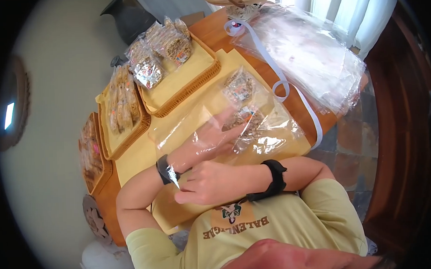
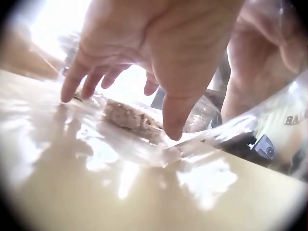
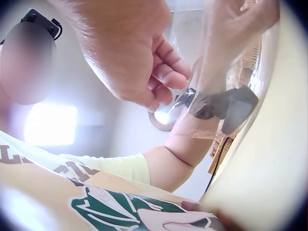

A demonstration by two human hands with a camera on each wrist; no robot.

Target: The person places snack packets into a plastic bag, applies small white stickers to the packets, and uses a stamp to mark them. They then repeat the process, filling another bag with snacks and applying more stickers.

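Note:
A large clear bag [image 1: 187,128] lies across the yellow board, with two wrapped packs of a grainy snack [image 1: 240,88] inside its far part. My left hand [image 1: 208,142] reaches in under the clear film, fingers extended to the nearer pack [image 1: 250,121]. In the left wrist view the fingers and thumb of the left hand [image 2: 144,62] are spread about a grainy pack [image 2: 130,118]. Close to my body, my right hand [image 1: 207,182] pinches the bag's near edge. The right wrist view shows curled fingers of the right hand [image 3: 130,57] at the film [image 3: 197,96].
Wicker trays [image 1: 185,95] with wrapped snacks stand along the left and back. A stack of clear bags [image 1: 303,51] lies at the back right. A pale ribbon [image 1: 314,121] runs along the table's right side. A dark vase [image 1: 131,21] stands behind the trays.

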